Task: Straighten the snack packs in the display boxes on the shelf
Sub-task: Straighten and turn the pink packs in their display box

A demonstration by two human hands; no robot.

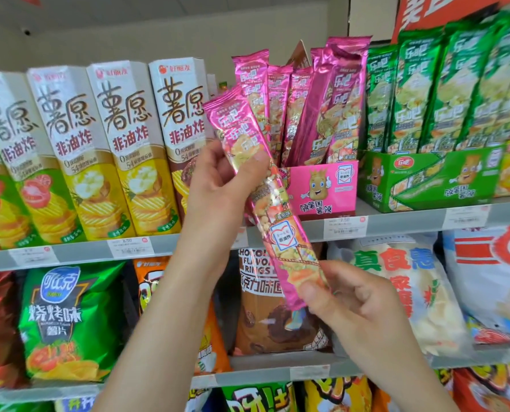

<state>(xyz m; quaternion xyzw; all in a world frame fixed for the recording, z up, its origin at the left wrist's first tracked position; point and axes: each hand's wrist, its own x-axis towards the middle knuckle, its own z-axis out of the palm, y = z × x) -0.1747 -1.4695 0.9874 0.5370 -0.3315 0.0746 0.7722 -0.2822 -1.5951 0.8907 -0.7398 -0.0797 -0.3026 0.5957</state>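
A long pink foil snack pack [268,203] — marked 乐吧, 非油炸 — is gripped by the left hand [218,181], pinched by the right hand [355,307].

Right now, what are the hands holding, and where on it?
One pink snack pack: left hand grips its upper part, right hand pinches its bottom end.

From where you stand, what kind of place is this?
Probably a shop's snack aisle: price labels line the shelf edge, and snack packs stand in a pink display box. The left hand and right hand hold one pink snack pack.
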